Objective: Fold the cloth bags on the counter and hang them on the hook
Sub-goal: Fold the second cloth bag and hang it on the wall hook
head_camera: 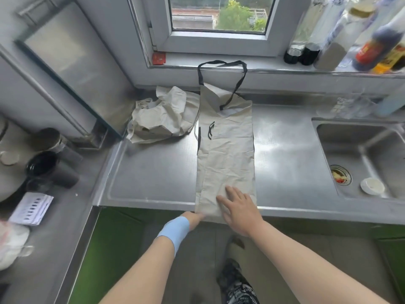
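A beige cloth bag with black handles lies folded lengthwise into a long strip on the steel counter, its handles reaching up onto the window sill. My right hand rests flat on its near end, fingers spread. My left hand, with a blue band at the wrist, pinches the bag's near left corner at the counter's front edge. A crumpled heap of more beige cloth bags sits at the back left. No hook is in view.
A sink with a small white dish lies to the right. Bottles line the window sill. A tall metal appliance, dark cups and papers stand on the left counter.
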